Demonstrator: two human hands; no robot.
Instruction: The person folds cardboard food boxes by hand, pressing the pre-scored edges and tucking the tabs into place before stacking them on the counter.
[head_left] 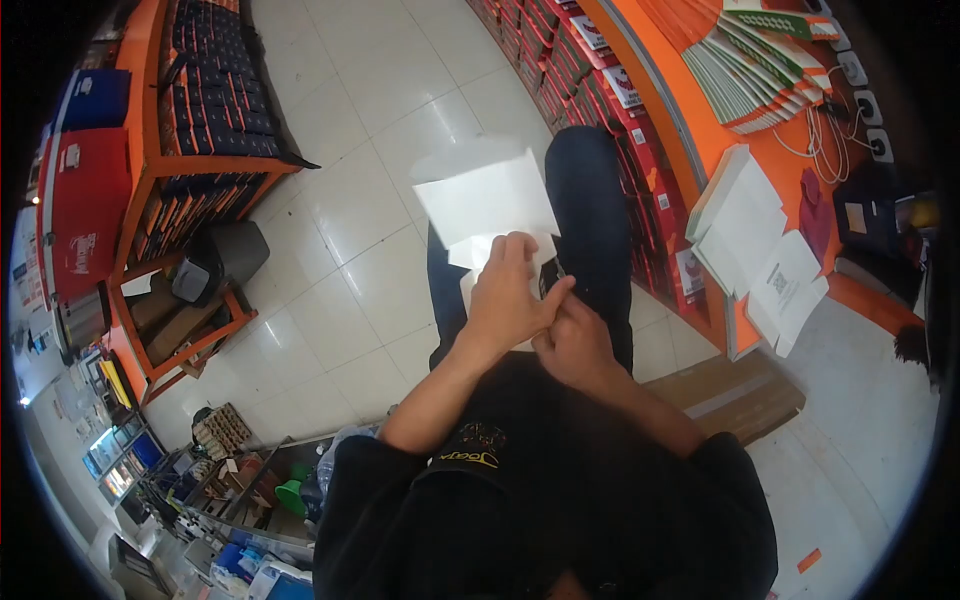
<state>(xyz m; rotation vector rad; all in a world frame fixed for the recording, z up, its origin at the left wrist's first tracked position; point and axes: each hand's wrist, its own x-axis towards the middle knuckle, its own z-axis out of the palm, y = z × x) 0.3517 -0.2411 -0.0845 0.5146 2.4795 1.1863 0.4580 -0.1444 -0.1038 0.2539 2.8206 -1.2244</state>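
A white cardboard box (487, 197), partly folded with a wide flap standing up at its far side, rests on my lap. My left hand (505, 298) reaches over its near part, fingers bent down onto the card and thumb stretched toward my other hand. Close by on the right, my right hand (578, 343) is closed, its fingers curled at the near right edge of the box. What those fingers pinch is hidden. The two hands almost touch at the left thumb.
An orange counter (690, 95) on my right carries a fanned stack of green-and-white flat cartons (755, 75), flattened white boxes (745, 220) and white cables (825, 150). Red boxes (640, 150) fill the shelf below. Dark boxes (215, 110) line the left shelf. A brown carton (725, 395) lies behind.
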